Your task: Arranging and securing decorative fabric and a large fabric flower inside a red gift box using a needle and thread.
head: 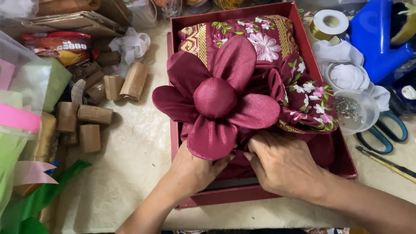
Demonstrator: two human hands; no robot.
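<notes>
One cream table with a faint pattern fills the room's middle, and on it sits one dark red box, open-topped and rectangular. Inside lies one maroon cloth with gold bands and pink and white embroidered flowers, folded to fill the box. Its plain satin end is shaped into one fabric flower: I count five petals around one round puffed centre, the bloom spilling a little over the box's left wall.

Two bare hands work at the flower's lower edge. The left hand is curled under the bottom petal, fingers bent and tucked into the cloth, though whether they pinch it is hidden by the petal. The right hand lies palm down just beside it, fingers bent and pushed into the folds beneath the flower, the tips buried in fabric.

To the left, about nine short brown cardboard rolls are scattered, with one red snack packet behind them and green tissue sheets at the corner. To the right stands one blue plastic object, then one spool of gold-edged ribbon, one clear round tub of pins, one pair of teal-handled scissors, and one yellow pencil-like stick.
</notes>
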